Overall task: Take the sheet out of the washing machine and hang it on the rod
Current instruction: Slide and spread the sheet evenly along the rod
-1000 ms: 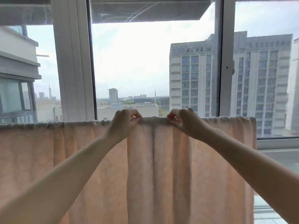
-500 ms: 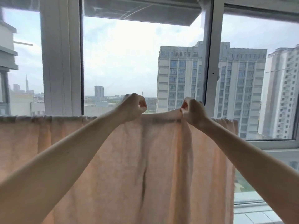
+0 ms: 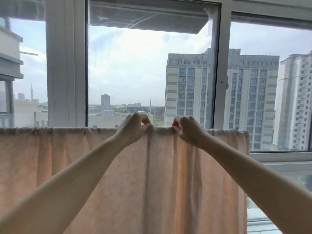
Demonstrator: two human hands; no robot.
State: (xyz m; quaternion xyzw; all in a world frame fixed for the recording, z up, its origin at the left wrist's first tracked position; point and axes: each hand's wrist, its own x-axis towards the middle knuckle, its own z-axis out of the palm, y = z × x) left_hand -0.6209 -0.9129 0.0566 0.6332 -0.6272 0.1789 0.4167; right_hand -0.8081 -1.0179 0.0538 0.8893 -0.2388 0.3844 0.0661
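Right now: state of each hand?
Left hand: pinching the sheet's top edge.
Right hand: pinching the same edge, close beside it.

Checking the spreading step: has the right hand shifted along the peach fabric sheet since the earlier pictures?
Yes. The right hand has slid left along the sheet, further from the sheet's bunched right edge, nearer the left hand.
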